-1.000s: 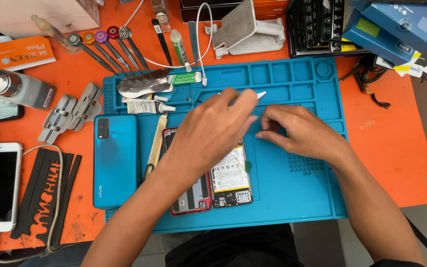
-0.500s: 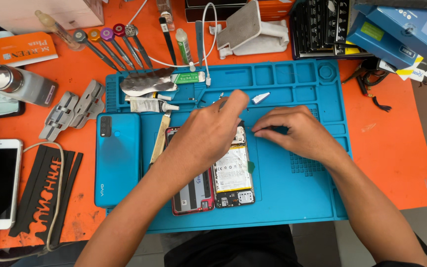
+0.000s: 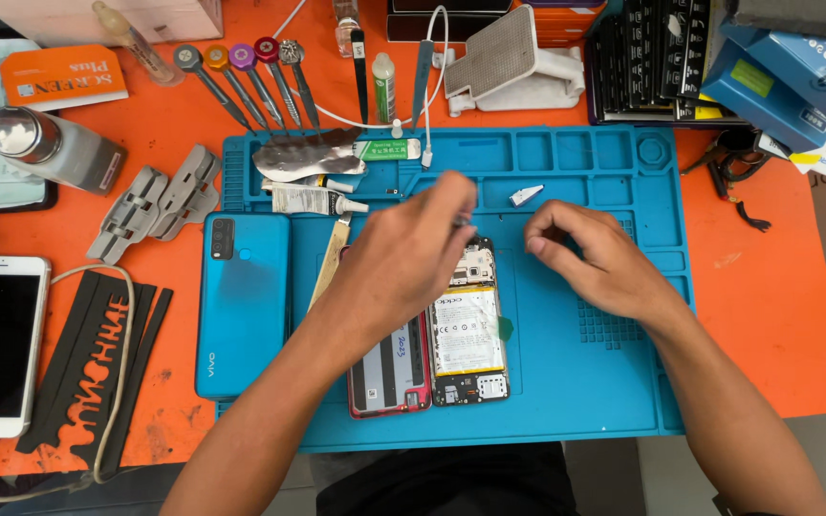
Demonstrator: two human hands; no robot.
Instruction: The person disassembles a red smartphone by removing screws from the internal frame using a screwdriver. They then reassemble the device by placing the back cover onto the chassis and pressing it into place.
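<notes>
Your left hand (image 3: 403,268) rests over the upper end of the opened smartphone with exposed battery and circuit board (image 3: 468,330). Its fingers (image 3: 451,196) are drawn together near the top of the board; whether they pinch a small part cannot be determined, as the fingertips are blurred. Your right hand (image 3: 595,258) lies just beside the phone on the blue silicone repair mat (image 3: 576,401), fingers curled together and apparently empty.

Judged progress: disassembly is well advanced. The teal plastic back cover (image 3: 243,306) is already off and lies at the mat's left edge. A red-framed panel (image 3: 389,377) lies touching the phone's left side. The battery and lower board remain in place.

The phone lies flat, lengthwise, near the centre of the mat on the orange counter (image 3: 767,277). A small white plastic piece (image 3: 526,195) lies apart in a mat compartment.
</notes>
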